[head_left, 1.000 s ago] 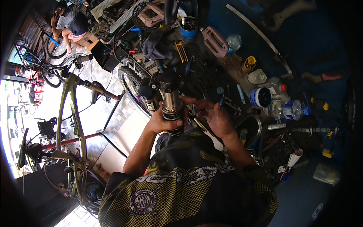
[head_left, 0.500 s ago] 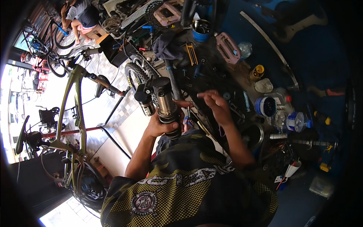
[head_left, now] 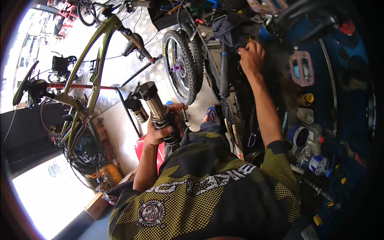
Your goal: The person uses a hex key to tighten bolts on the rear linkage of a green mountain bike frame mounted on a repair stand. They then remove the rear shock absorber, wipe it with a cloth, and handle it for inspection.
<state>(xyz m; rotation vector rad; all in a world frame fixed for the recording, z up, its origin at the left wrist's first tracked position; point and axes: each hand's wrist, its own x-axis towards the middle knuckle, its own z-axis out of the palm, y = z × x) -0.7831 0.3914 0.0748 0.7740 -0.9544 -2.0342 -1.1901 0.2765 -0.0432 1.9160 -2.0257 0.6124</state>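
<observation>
In my left hand [head_left: 157, 132] is a bicycle rear shock [head_left: 157, 105], gripped around its lower part with the thumb across the front. It has a dark cap, a bronze-grey body, a dark coil or ribbed section below, and a side reservoir [head_left: 138, 112]. My right hand [head_left: 253, 60] reaches far over the cluttered bench, fingers curled down beside a dark grey cloth [head_left: 229, 31]. A bit of yellow-orange shows by its fingertips; whatever they grip is hidden. A dark-handled tool [head_left: 225, 76] lies left of my right forearm.
An olive bike frame [head_left: 96, 60] hangs on a stand at left. Knobby-tyred wheels [head_left: 176, 66] stand ahead on the tiled floor. Along the bench's right lie a pink pedal [head_left: 301, 69], a yellow cup [head_left: 307, 99] and plastic bottles [head_left: 319, 164]. A red stool [head_left: 141, 148] shows beside my left forearm.
My right hand has gone from beside the shock out to the bench near the cloth. The left still holds the shock, now tilted more. The view has turned, shifting the bench rightward.
</observation>
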